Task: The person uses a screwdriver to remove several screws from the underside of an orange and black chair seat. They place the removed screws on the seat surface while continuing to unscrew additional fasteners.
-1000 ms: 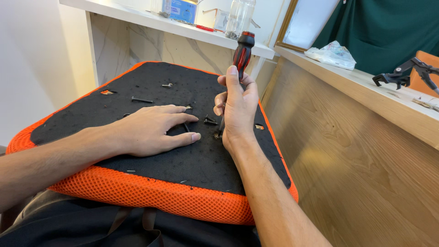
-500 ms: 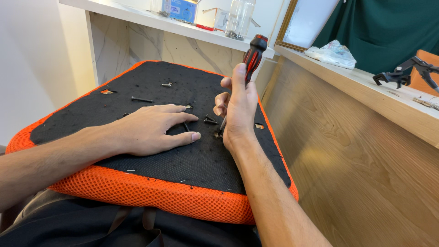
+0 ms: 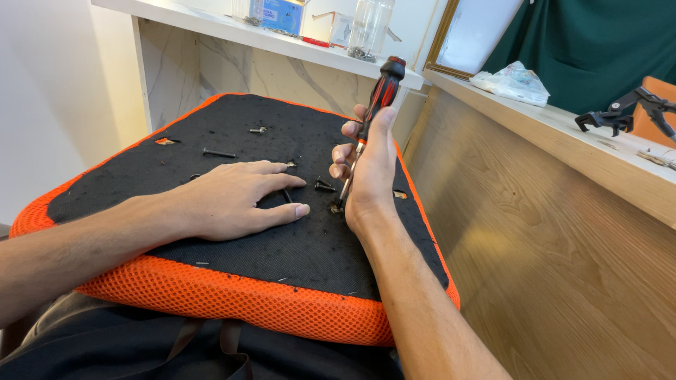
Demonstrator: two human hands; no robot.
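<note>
My right hand (image 3: 372, 169) fingers curl round red-black-handled screwdriver (image 3: 371, 119), tip in screw; left hand (image 3: 236, 200) spread flat on orange-edged black seat cushion (image 3: 232, 302); I keep shaft vertical, press firmly

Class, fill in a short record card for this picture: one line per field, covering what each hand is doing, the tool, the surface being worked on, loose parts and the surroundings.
Left hand: left hand lies flat, palm down, on the seat cushion
Right hand: right hand grips the screwdriver
Tool: red and black handle, tilted, tip down on the cushion's black underside
Surface: orange mesh cushion, black fabric face up, resting on the person's lap
Loose parts: dark screws scattered on the fabric
Surroundings: white shelf behind, wooden counter to the right
</note>
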